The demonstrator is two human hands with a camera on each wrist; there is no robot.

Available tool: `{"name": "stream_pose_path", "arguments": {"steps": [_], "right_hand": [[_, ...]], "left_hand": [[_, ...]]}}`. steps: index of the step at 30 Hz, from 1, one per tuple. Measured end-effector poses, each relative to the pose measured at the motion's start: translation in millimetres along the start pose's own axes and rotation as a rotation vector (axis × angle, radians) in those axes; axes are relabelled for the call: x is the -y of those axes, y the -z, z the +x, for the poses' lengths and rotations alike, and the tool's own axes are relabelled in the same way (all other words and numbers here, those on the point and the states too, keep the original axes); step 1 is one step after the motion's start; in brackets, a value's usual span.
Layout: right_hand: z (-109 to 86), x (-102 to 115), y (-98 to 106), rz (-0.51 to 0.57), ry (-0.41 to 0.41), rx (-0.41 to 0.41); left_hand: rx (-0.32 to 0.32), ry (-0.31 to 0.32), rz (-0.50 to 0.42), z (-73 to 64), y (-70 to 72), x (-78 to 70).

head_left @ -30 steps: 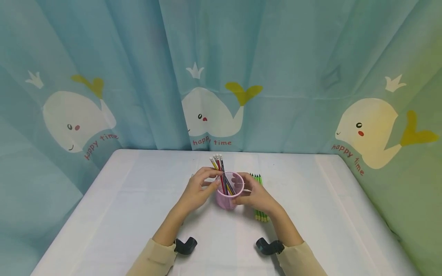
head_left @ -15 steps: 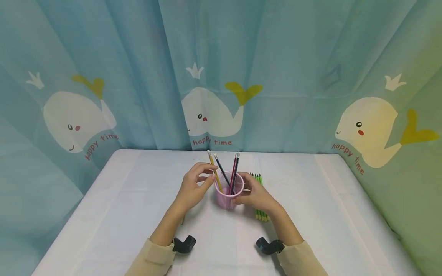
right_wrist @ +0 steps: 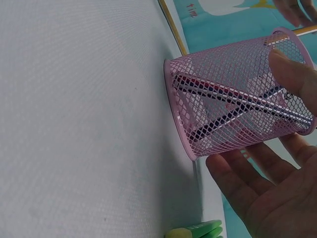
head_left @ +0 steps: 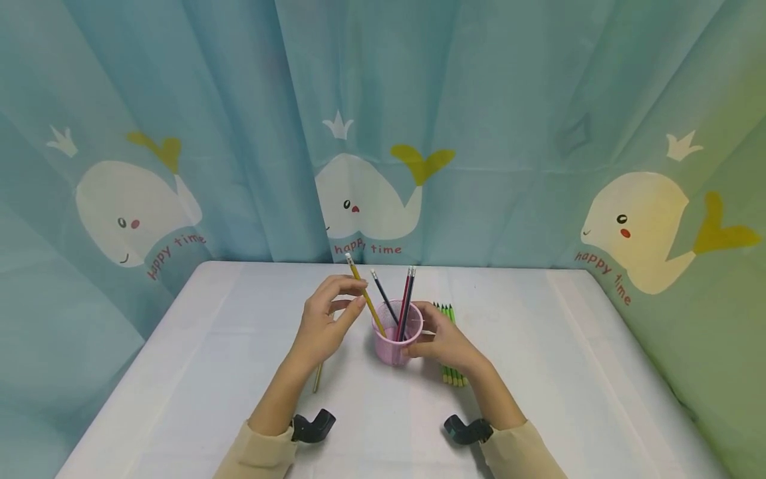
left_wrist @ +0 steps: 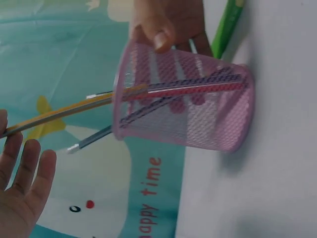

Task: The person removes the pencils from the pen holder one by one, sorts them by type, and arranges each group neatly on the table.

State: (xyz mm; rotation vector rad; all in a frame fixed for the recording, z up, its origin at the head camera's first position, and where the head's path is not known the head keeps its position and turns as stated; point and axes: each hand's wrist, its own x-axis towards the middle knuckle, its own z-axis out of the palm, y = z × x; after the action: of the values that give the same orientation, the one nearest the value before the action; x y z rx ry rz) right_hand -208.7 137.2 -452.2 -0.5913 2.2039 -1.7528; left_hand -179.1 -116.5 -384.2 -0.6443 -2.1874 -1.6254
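In the head view a yellow pencil [head_left: 372,307] is pinched between the thumb and fingers of my left hand [head_left: 320,326]. Its lower end is inside the pink mesh pencil cup [head_left: 391,354], while its eraser end leans up to the left. My right hand [head_left: 445,342] holds the cup from the right, with the thumb in front and fingers behind. Several other pencils lean in the cup, among them a dark one [head_left: 382,290] and a red one [head_left: 405,293]. Through the mesh in the right wrist view the lower ends of the pencils [right_wrist: 218,94] show.
Right of the cup, a row of green pencils [head_left: 452,376] lies on the white table [head_left: 383,439], partly behind my right hand. Another yellowish pencil [head_left: 318,379] lies at the left, partly hidden by my left arm. A whale-print curtain [head_left: 509,133] hangs behind the table.
My left hand has moved left from a bunch of pencils, which spread apart in the cup. It now holds one yellow pencil, slightly raised. My right hand has stayed on the cup.
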Motion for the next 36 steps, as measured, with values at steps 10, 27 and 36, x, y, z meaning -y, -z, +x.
{"name": "stream_pose_path", "arguments": {"steps": [10,27,36], "right_hand": [[-0.8,0.2,-0.6,0.003,0.009,0.004],[-0.7,-0.9,0.3,-0.006,0.011,0.011],[-1.0,-0.5,-0.6,-0.002,0.021,0.013]], "left_hand": [[-0.069,-0.087,-0.081,0.0,12.9,-7.6],[-0.112,-0.051,-0.153,1.8,25.8,-10.1],[-0.194,0.015,-0.182,4.4,40.1,-1.7]]}}
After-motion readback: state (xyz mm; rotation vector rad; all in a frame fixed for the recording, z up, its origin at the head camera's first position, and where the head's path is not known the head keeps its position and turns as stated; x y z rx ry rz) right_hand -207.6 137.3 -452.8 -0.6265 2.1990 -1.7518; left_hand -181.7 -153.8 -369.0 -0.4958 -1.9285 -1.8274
